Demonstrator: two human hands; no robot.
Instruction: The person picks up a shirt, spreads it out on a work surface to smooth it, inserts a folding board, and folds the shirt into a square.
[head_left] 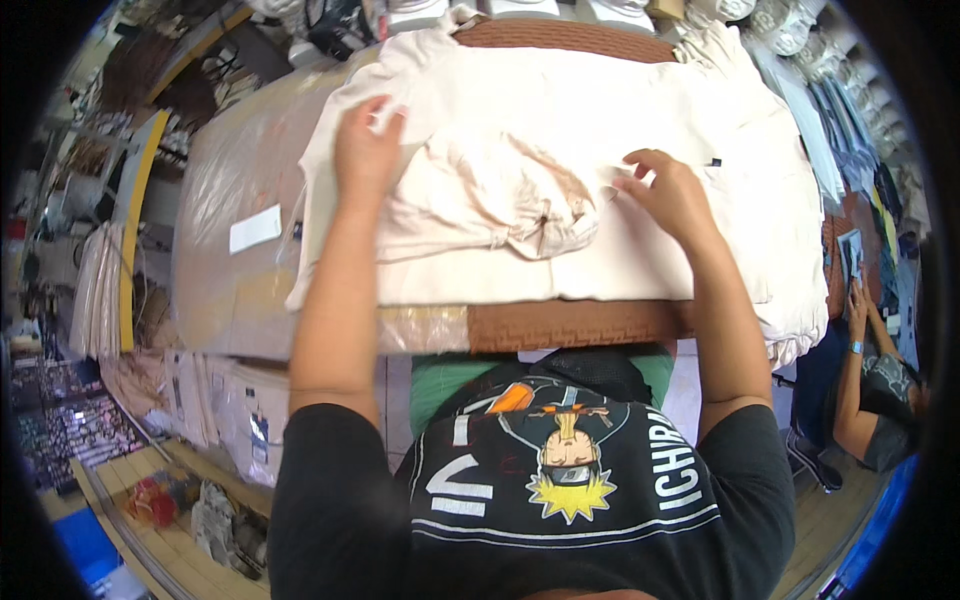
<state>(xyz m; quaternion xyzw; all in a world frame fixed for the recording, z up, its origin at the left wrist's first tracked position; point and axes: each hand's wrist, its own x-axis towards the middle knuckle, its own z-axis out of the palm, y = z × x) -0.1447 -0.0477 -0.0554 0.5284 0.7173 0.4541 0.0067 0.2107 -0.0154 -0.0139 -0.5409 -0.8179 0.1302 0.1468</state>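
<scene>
Nearest, the person's black T-shirt [560,480] carries a cartoon figure and white lettering. Beyond it, the tabletop [580,326] shows a brown textured cover and clear plastic, probably there to keep cloth clean. On it, in front of the person, the cream garment [640,270] lies spread flat, presumably so that its fabric stays smooth and reachable; a bunched cream piece [480,195] rests on its middle between the hands. The right hand [668,195] is curled at that piece's right, thumb and forefinger near each other; blur hides whether they pinch fabric, so I cannot tell. The left hand [366,155] has its fingers spread and curved over the garment's left side, grasping nothing visible. A small dark label [715,162] sits at right, too small to read; a white card [255,230] lies left on the plastic. Farthest, white machines [520,8] line the edge.
</scene>
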